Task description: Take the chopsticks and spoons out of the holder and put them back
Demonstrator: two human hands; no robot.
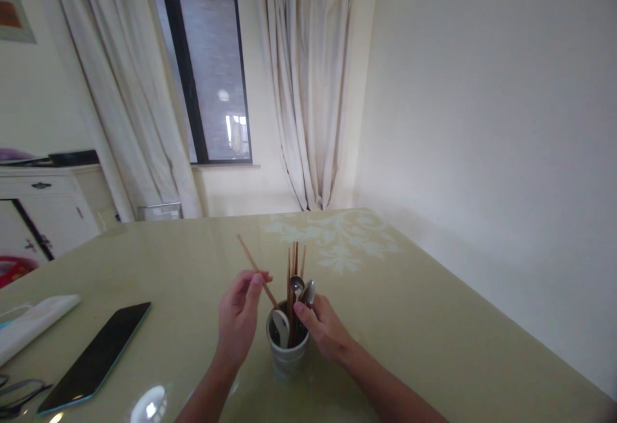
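Note:
A grey cup (289, 360) stands upright on the table, holding several wooden chopsticks (289, 269), a white spoon (281, 326) and metal spoons (297, 283). To the cup's left, my left hand (241, 310) pinches a wooden chopstick (249, 256) between thumb and fingers. That chopstick tilts to the left, its lower end at the cup's mouth. At the right rim, my right hand (325, 330) closes round the metal spoons, thumb in front. Its other fingertips are hidden behind them, and how many spoons it grips I cannot tell.
On the left of the table (434, 320) lie a dark tablet (99, 355), a white flat object (36, 326) and glasses (22, 394). A wall (506, 121) runs along the right side. Behind are curtains (315, 76) and a white cabinet (62, 204).

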